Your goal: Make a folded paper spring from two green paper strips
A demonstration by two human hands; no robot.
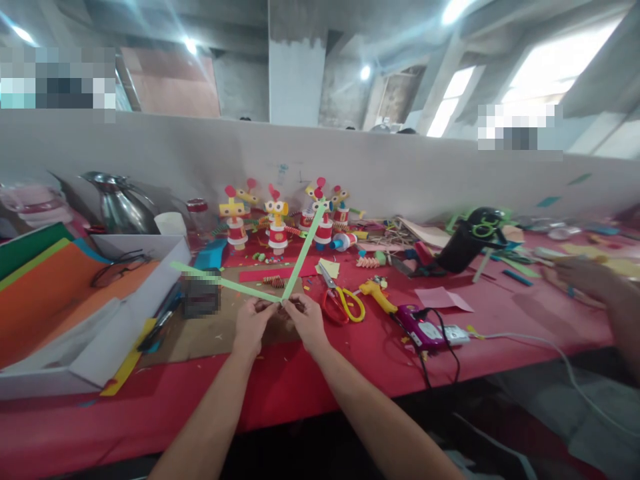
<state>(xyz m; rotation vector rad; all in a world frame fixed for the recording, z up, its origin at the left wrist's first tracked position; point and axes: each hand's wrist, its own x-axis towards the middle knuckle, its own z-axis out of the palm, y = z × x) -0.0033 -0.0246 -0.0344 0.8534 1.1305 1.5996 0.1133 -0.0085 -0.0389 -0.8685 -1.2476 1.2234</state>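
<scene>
- We stretch both forearms forward, left hand (251, 324) and right hand (307, 321) close together, fingertips pinching the green strips (305, 252).
- The strips meet there in a V, above the brown board (200, 337) on our counter (280, 390).

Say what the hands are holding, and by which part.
The left hand and right hand pinch a light green V-shaped strip at its bottom corner, with their fingertips.
</scene>
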